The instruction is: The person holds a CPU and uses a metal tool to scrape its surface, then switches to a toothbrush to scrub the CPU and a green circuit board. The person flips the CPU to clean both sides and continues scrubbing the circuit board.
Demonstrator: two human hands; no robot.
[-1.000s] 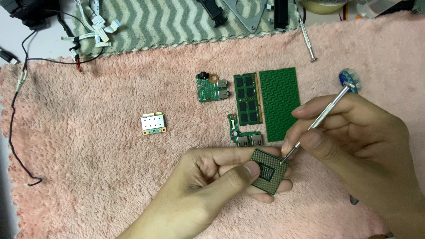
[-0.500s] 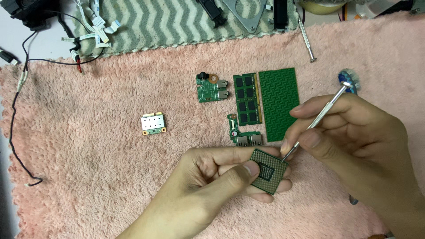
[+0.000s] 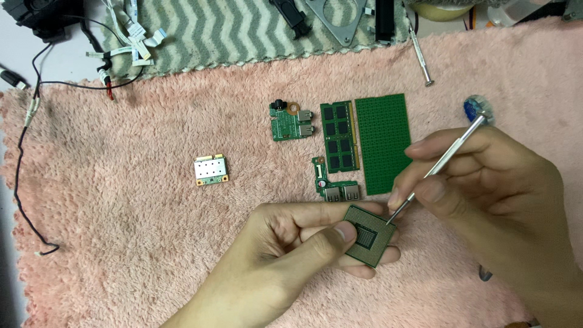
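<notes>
My left hand [image 3: 285, 243] pinches a small square green processor chip [image 3: 368, 235] between thumb and fingers, tilted like a diamond just above the pink fluffy towel [image 3: 121, 231]. My right hand [image 3: 492, 188] grips a thin silver screwdriver [image 3: 446, 158] like a pen. Its tip touches the chip's upper right corner. The screwdriver's top end sits over a small blue and white round piece [image 3: 477, 108].
On the towel lie a memory module [image 3: 339, 135], a green perforated board [image 3: 382, 143], two small connector boards [image 3: 291, 121] [image 3: 334, 180] and a small silver card [image 3: 211, 169]. A second screwdriver [image 3: 420, 54] lies at the top. Black cables [image 3: 24, 140] trail at left.
My right hand and the screwdriver have shifted slightly to the right. The left hand and chip stay put.
</notes>
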